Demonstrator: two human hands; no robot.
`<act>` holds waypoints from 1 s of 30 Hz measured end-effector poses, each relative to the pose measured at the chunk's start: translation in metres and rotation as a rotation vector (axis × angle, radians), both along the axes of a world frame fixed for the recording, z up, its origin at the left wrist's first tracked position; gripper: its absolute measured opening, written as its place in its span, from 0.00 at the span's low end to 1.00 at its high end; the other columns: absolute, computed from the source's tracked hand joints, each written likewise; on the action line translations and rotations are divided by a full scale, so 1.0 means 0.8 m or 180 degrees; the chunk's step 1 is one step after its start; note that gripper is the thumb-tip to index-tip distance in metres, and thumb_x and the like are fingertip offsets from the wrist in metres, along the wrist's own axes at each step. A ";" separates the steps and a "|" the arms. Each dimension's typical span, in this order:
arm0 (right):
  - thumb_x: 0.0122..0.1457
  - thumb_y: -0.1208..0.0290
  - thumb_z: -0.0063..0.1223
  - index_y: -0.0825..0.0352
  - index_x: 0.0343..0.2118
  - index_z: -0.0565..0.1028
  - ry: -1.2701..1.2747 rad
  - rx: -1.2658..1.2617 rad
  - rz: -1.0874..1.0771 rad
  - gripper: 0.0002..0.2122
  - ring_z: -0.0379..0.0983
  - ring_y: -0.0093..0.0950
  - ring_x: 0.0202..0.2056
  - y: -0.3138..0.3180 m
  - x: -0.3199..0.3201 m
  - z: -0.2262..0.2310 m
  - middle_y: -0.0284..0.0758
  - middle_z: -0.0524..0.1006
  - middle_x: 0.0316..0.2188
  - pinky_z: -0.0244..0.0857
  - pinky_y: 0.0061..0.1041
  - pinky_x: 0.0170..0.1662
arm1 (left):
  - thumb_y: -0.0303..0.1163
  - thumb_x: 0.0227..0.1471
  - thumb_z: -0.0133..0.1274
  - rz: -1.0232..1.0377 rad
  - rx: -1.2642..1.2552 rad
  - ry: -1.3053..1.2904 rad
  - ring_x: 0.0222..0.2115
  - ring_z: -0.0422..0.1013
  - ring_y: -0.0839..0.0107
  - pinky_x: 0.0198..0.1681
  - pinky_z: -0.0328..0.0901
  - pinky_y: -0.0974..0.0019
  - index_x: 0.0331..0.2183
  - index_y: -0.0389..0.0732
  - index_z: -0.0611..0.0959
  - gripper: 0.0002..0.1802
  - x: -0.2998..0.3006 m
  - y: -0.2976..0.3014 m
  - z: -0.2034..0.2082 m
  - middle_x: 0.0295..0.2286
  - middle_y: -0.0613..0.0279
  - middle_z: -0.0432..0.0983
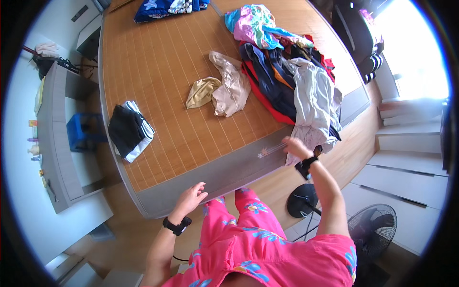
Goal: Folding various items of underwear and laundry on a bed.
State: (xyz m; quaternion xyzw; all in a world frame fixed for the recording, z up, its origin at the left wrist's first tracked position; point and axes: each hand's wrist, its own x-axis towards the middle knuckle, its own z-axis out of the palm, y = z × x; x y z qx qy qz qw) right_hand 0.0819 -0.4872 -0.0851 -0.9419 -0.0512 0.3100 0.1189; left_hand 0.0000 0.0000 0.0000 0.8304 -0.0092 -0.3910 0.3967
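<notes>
Pink outfit (282,248), right hand (299,149) at white garment (311,95)

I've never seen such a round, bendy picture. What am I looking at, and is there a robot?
No robot, just a person with a bare left hand and right hand. A wide fisheye camera on their head looks down, so straight edges bend. On the brown mat lie a heap of clothes, a beige garment with a gold cloth beside it, a black-and-white stack and a blue bundle. The left hand is empty. The right hand is at the whitish garment draped over the edge; whether it grips is unclear.
</notes>
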 end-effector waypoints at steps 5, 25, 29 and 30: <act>0.49 0.69 0.54 0.69 0.36 0.73 -0.0508 0.0939 0.0137 0.12 0.74 0.39 0.36 0.070 -0.040 0.034 0.40 0.76 0.32 0.68 0.35 0.41 | 0.39 0.51 0.55 -0.0234 -0.0017 -0.0610 0.38 0.73 0.59 0.41 0.68 0.61 0.47 0.39 0.72 0.24 0.031 0.017 0.020 0.39 0.51 0.75; 0.46 0.64 0.62 0.69 0.51 0.63 -0.1758 0.0852 -0.2136 0.30 0.64 0.50 0.49 -0.101 0.259 0.044 0.53 0.65 0.49 0.62 0.40 0.50 | 0.39 0.51 0.54 0.0365 0.0456 -0.0221 0.40 0.74 0.60 0.42 0.68 0.62 0.49 0.41 0.72 0.24 0.037 -0.150 0.103 0.42 0.51 0.75; 0.49 0.67 0.56 0.64 0.45 0.68 -0.1633 0.0338 -0.2101 0.19 0.68 0.47 0.44 -0.124 0.272 0.005 0.48 0.69 0.43 0.64 0.43 0.45 | 0.40 0.51 0.54 0.0361 0.0494 -0.0100 0.42 0.73 0.60 0.44 0.67 0.62 0.49 0.43 0.71 0.24 0.044 -0.195 0.115 0.43 0.52 0.74; 0.50 0.67 0.54 0.64 0.42 0.70 -0.1701 0.0347 -0.2166 0.16 0.69 0.47 0.43 -0.140 0.276 -0.008 0.48 0.71 0.40 0.64 0.42 0.45 | 0.40 0.51 0.54 0.0382 0.0501 -0.0094 0.42 0.73 0.60 0.44 0.67 0.62 0.49 0.43 0.71 0.24 0.047 -0.202 0.120 0.43 0.52 0.74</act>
